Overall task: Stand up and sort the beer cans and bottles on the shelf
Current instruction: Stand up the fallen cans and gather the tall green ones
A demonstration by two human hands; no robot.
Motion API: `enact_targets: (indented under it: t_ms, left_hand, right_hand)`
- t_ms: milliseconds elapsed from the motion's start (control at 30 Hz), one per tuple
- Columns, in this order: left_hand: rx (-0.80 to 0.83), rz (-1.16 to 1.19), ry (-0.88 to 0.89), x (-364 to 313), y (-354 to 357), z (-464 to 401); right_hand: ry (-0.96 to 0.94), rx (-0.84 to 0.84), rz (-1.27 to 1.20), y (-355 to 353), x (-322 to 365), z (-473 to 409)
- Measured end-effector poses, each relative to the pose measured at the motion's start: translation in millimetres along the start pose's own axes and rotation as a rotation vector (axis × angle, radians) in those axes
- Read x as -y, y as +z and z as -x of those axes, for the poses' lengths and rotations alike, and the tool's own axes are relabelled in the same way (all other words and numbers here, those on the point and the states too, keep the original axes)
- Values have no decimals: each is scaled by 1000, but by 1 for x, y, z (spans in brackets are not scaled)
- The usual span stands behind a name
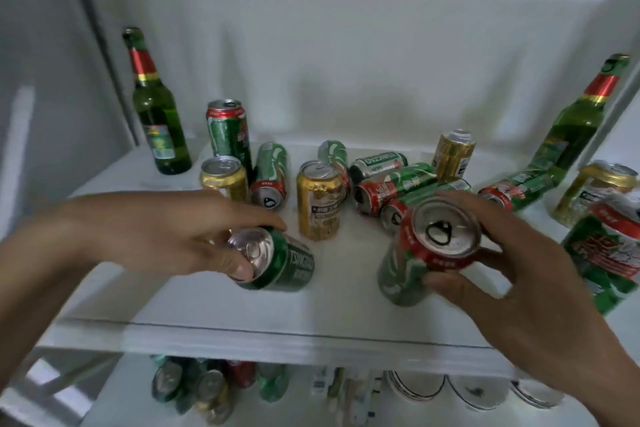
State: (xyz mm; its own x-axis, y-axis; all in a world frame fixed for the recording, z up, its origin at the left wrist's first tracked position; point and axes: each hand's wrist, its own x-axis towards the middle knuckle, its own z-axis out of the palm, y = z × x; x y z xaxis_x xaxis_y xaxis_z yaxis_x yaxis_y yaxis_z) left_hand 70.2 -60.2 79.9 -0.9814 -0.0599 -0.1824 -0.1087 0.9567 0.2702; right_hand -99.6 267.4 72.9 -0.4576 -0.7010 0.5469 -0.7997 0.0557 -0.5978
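On the white shelf [221,305]:
Left hand [180,239]: we hold the lying dark green metal can [287,263].
Right hand [512,274]: we hold the tall red-rimmed green can [415,263].
Feel: light, thin, slippery; hold round the sides.

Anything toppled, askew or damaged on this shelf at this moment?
Yes. Several green cans lie on their sides in a heap mid-shelf, and another lies behind the left hand. The right bottle appears to lean, though the wide lens may exaggerate that. No spill or damage visible.

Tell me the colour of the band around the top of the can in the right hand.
Red, above a green body; the can shows best in the head view.
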Motion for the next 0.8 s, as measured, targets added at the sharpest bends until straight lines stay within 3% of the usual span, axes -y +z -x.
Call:
enact_targets:
  t_ms: [200,367,467,800]
  left_hand:
    - [-33,260,-265,60,-21,46]
    - [-99,403,-449,70,-42,74]
    - [5,415,-462,65,-60,90]
    - [43,374,-612,87,-84,109]
  right_hand:
    - [16,45,-191,28,12,-32]
    - [-8,61,-209,62,34,-63]
    - [-39,81,-208,83,54,-83]
    - [-70,164,-171,172,107,-143]
